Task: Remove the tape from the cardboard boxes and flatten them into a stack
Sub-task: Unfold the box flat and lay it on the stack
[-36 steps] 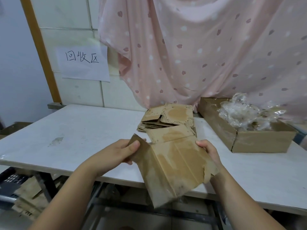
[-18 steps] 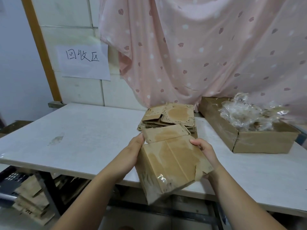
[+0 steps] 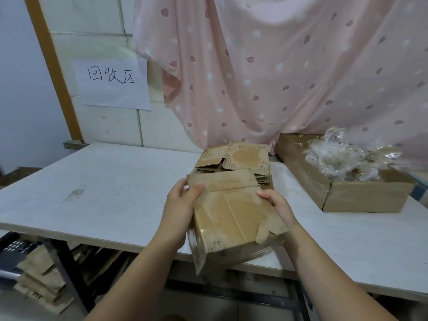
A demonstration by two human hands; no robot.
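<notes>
A worn brown cardboard box (image 3: 231, 218), pressed nearly flat, hangs over the front edge of the white table (image 3: 111, 186). My left hand (image 3: 183, 200) grips its left side, thumb on the top face near the far flap. My right hand (image 3: 275, 202) holds its right edge. Just behind the box lies a stack of flattened cardboard (image 3: 240, 158), touching or nearly touching the box's far flap.
An open cardboard tray (image 3: 347, 195) filled with crumpled clear tape (image 3: 347, 156) stands at the right rear. A pink curtain hangs behind. A paper sign is on the wall. More cardboard pieces (image 3: 39, 281) lie under the table at left.
The box has moved forward and down toward the stack and has been pressed flatter. Both hands shifted up the table with it, the left thumb now on top.
</notes>
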